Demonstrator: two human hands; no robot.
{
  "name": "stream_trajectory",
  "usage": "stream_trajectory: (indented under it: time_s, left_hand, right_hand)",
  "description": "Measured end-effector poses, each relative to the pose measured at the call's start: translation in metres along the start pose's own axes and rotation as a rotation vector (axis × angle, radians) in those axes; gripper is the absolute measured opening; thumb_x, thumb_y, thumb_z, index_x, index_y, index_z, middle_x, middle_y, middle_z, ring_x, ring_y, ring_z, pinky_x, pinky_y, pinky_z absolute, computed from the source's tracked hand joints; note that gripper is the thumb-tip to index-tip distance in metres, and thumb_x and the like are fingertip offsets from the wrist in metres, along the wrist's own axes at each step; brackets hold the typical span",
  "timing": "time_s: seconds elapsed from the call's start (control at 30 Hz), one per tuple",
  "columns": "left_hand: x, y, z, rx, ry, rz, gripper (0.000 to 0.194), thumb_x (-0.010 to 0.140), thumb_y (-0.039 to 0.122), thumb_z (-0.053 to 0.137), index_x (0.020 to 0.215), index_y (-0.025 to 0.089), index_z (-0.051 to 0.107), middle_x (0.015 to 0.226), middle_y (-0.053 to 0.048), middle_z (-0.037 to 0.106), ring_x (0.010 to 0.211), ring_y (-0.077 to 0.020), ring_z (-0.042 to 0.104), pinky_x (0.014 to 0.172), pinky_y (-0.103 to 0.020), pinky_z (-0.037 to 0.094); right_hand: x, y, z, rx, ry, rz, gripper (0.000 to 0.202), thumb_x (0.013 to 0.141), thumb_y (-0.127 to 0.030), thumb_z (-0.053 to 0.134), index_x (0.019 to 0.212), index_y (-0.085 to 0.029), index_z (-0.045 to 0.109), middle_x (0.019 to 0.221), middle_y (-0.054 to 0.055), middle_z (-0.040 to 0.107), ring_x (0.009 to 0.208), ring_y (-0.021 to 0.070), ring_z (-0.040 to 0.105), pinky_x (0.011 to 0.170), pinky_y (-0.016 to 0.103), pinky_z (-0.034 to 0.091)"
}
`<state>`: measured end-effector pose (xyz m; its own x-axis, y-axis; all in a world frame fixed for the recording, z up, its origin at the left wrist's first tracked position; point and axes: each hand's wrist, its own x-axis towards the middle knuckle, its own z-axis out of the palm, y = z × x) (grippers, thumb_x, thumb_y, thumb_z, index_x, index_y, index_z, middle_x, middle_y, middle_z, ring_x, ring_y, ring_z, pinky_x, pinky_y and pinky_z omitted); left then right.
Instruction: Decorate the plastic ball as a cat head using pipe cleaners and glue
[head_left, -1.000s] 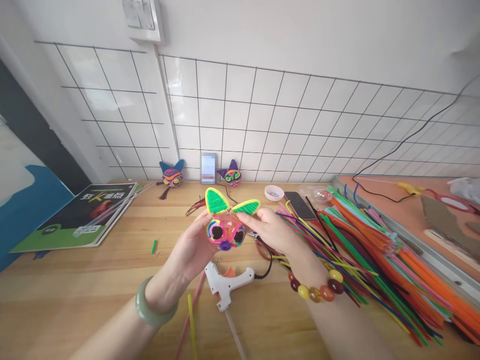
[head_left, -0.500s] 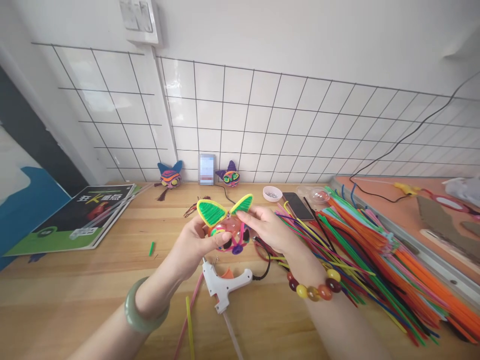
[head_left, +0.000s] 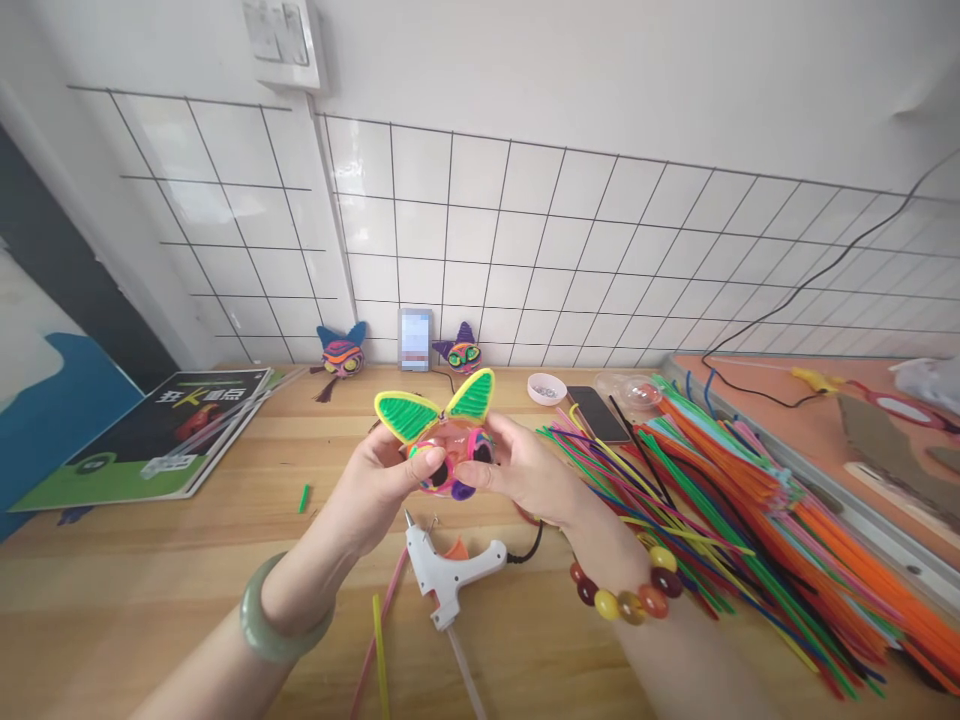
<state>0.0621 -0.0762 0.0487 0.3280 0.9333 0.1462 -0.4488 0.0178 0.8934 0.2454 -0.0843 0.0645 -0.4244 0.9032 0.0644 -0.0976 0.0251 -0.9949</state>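
Observation:
Between both hands is a pipe-cleaner animal mask [head_left: 454, 440] with green ears edged in yellow, dark eyes ringed in pink, and a purple nose. My left hand [head_left: 386, 470] grips its left side, thumb on the front near one eye. On the other side my right hand [head_left: 525, 470] is closed round it, thumb over the lower front by the other eye. The fingers behind the mask are hidden. Below it on the wooden table [head_left: 187, 600] lies a white hot glue gun [head_left: 454, 570], its nozzle pointing up and left.
Several pipe cleaners [head_left: 750, 520] spread over the right side. Two similar animal masks [head_left: 343, 350] and a phone [head_left: 415, 340] stand by the wall. A pink bowl [head_left: 547, 390], a dark phone [head_left: 598, 414] and a book [head_left: 180, 420] lie farther back.
My right hand has shifted from the ear down to the mask's side, its thumb now on the front. The mask has moved slightly left and tilted so the ears show more fully.

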Motion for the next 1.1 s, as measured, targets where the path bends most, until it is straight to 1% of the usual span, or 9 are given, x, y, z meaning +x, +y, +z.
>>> stream_trajectory:
  time_s: [0.1,0.23,0.37,0.53,0.63,0.8,0.93,1.1]
  left_hand:
    - [-0.001,0.002,0.0,-0.026,0.004,-0.015,0.02,0.071,0.024,0.083,0.089,0.021,0.075,0.085,-0.003,0.076,0.074,-0.013,0.067,0.067,-0.022,0.055]
    - [0.0,0.003,-0.002,-0.042,0.008,-0.037,0.02,0.07,0.023,0.083,0.088,0.02,0.075,0.085,-0.003,0.076,0.072,-0.013,0.067,0.064,-0.022,0.055]
    - [0.001,0.003,-0.006,-0.044,0.011,-0.059,0.021,0.07,0.024,0.083,0.088,0.02,0.075,0.089,-0.005,0.076,0.075,-0.0157,0.068,0.065,-0.025,0.056]
    - [0.001,0.002,-0.006,-0.036,0.014,-0.072,0.021,0.07,0.025,0.083,0.088,0.019,0.075,0.09,-0.006,0.077,0.074,-0.0181,0.069,0.064,-0.028,0.056]
    - [0.002,0.002,-0.008,-0.026,0.007,-0.063,0.021,0.07,0.025,0.082,0.088,0.019,0.075,0.091,-0.007,0.077,0.072,-0.0178,0.068,0.063,-0.028,0.056]
    - [0.003,-0.001,-0.011,-0.02,-0.003,-0.046,0.019,0.073,0.025,0.081,0.09,0.02,0.076,0.091,-0.005,0.077,0.078,-0.0181,0.069,0.068,-0.028,0.056]
    - [0.002,-0.001,-0.011,-0.019,-0.001,-0.053,0.018,0.072,0.025,0.081,0.089,0.021,0.076,0.088,-0.004,0.076,0.071,-0.0154,0.067,0.063,-0.026,0.055]
    - [0.003,-0.003,-0.012,-0.021,-0.008,-0.034,0.017,0.073,0.025,0.08,0.089,0.021,0.076,0.087,-0.003,0.076,0.07,-0.0142,0.067,0.066,-0.026,0.056]
  right_hand:
    - [0.001,0.004,0.0,0.004,0.008,-0.025,0.053,0.076,-0.032,0.08,0.123,-0.024,0.056,0.119,0.006,0.068,0.109,0.0228,0.066,0.085,0.034,0.058]
    - [0.002,0.006,0.001,-0.013,0.04,-0.023,0.054,0.075,-0.033,0.081,0.122,-0.025,0.057,0.121,0.006,0.068,0.111,0.0239,0.065,0.085,0.035,0.058]
    - [0.0,0.004,0.005,-0.051,0.094,-0.008,0.051,0.074,-0.036,0.081,0.118,-0.024,0.06,0.121,0.006,0.068,0.11,0.0246,0.066,0.087,0.037,0.058]
    - [-0.001,-0.001,0.01,-0.053,0.131,0.023,0.051,0.071,-0.039,0.083,0.115,-0.023,0.061,0.115,0.006,0.07,0.104,0.024,0.068,0.081,0.034,0.059]
    - [-0.001,-0.001,0.011,-0.057,0.143,0.017,0.049,0.071,-0.039,0.083,0.112,-0.023,0.062,0.115,0.006,0.071,0.103,0.0237,0.069,0.082,0.034,0.059]
    - [-0.001,0.0,0.011,-0.06,0.144,0.002,0.05,0.072,-0.038,0.082,0.114,-0.023,0.061,0.115,0.006,0.071,0.103,0.0234,0.069,0.081,0.034,0.059]
    - [-0.002,-0.002,0.013,-0.045,0.154,0.005,0.049,0.071,-0.038,0.082,0.112,-0.022,0.061,0.114,0.006,0.071,0.103,0.023,0.069,0.079,0.033,0.06]
    - [-0.002,-0.002,0.013,-0.053,0.161,-0.005,0.052,0.07,-0.039,0.083,0.113,-0.021,0.059,0.115,0.007,0.07,0.103,0.0236,0.068,0.079,0.033,0.059]
